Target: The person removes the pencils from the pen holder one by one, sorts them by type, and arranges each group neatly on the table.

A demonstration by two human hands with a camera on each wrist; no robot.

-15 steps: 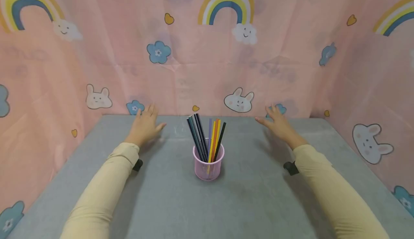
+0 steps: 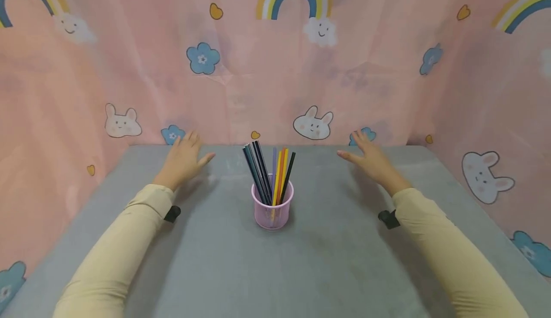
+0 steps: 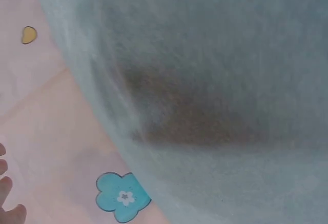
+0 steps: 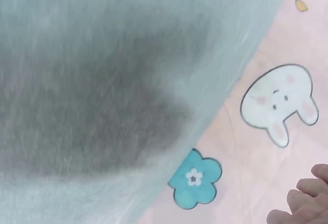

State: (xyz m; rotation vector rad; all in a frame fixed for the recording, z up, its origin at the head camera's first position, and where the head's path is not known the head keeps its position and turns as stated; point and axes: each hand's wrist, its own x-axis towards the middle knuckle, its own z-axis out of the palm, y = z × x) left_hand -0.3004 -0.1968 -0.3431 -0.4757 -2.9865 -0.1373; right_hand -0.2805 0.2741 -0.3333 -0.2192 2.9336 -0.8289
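Observation:
In the head view a pink pen holder (image 2: 272,216) stands upright at the middle of the grey table. Several thin sticks, like pencils, lean in it: a dark bunch (image 2: 257,172) on the left, then purple, yellow and orange ones (image 2: 280,174), and a black one (image 2: 287,177). To the left, my left hand (image 2: 182,160) is held over the table with fingers spread, holding nothing. My right hand (image 2: 372,158) mirrors it on the right, thumb pointing inward, also holding nothing. Fingertips (image 3: 5,188) show at the left wrist view's edge, and knuckled fingers (image 4: 305,198) in the right wrist view's corner.
A pink curtain (image 2: 258,93) printed with rainbows, rabbits and flowers surrounds the grey table (image 2: 275,270) at the back and sides. Black wrist cameras, left (image 2: 172,213) and right (image 2: 389,219), sit beneath the beige cuffs. Both hands cast shadows on the tabletop.
The head view has shifted a little, so the holder and curtain appear slightly higher and further left. The left hand has moved slightly outward, away from the holder; both hands stay spread.

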